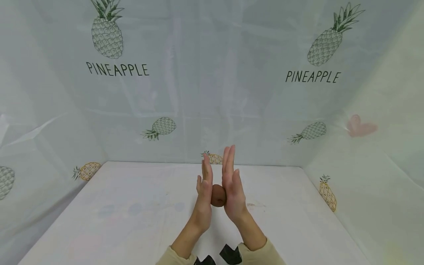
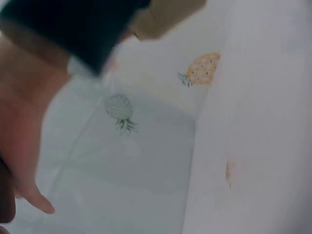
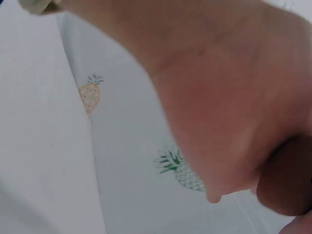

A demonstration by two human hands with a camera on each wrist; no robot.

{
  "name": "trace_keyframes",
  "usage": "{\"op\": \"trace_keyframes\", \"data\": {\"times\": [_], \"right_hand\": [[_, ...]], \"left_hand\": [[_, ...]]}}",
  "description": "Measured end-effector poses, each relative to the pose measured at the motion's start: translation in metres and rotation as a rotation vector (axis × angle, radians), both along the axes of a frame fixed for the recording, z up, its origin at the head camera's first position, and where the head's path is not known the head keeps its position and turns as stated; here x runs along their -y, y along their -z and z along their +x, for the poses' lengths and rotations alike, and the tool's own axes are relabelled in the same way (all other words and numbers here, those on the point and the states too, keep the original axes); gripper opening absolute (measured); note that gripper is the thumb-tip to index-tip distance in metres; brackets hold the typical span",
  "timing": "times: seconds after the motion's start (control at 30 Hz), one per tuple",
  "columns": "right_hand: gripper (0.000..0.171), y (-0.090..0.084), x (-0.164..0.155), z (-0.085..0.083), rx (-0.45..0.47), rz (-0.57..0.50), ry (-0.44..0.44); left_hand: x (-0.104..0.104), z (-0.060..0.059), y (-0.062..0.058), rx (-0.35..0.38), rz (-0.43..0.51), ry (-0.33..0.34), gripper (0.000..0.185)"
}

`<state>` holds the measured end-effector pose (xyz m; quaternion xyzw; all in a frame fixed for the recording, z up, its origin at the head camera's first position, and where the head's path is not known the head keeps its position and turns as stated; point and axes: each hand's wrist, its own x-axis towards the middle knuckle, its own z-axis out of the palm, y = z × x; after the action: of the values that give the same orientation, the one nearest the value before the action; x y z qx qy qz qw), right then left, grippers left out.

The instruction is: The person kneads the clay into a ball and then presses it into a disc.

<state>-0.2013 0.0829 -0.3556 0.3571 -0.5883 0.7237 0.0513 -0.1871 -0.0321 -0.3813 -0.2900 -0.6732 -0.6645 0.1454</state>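
A small brown ball [image 1: 218, 195] is pressed between my two palms above the middle of the white table [image 1: 132, 213]. My left hand [image 1: 203, 195] stands upright with straight fingers against the ball's left side. My right hand [image 1: 233, 184] mirrors it on the other side, fingers straight and pointing up and away. In the right wrist view the right hand [image 3: 219, 97] fills the frame, with part of the ball [image 3: 287, 180] at its lower right. The left wrist view shows the left hand [image 2: 24, 131] and a dark edge of the ball [image 2: 6, 195].
Pale sheets printed with pineapples [image 1: 106, 35] and the word PINEAPPLE cover the back wall [image 1: 212, 92] and both side walls, closing in the table on three sides. A faint reddish smear [image 1: 253, 204] marks the tabletop right of my hands.
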Motion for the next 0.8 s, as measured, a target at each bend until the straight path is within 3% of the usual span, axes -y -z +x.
{"op": "trace_keyframes", "data": {"times": [0.3,0.5,0.8], "right_hand": [[0.061,0.011,0.009,-0.007,0.063,0.063,0.000],[0.059,0.018,0.023,-0.003,0.086,0.161,-0.030],[0.062,0.015,0.030,0.012,0.008,0.133,-0.105]], "left_hand": [[0.008,0.006,-0.010,0.027,0.055,0.021,0.066],[0.026,-0.003,-0.015,0.006,0.072,-0.054,0.072],[0.041,-0.017,-0.013,0.066,0.104,-0.094,0.066]]}}
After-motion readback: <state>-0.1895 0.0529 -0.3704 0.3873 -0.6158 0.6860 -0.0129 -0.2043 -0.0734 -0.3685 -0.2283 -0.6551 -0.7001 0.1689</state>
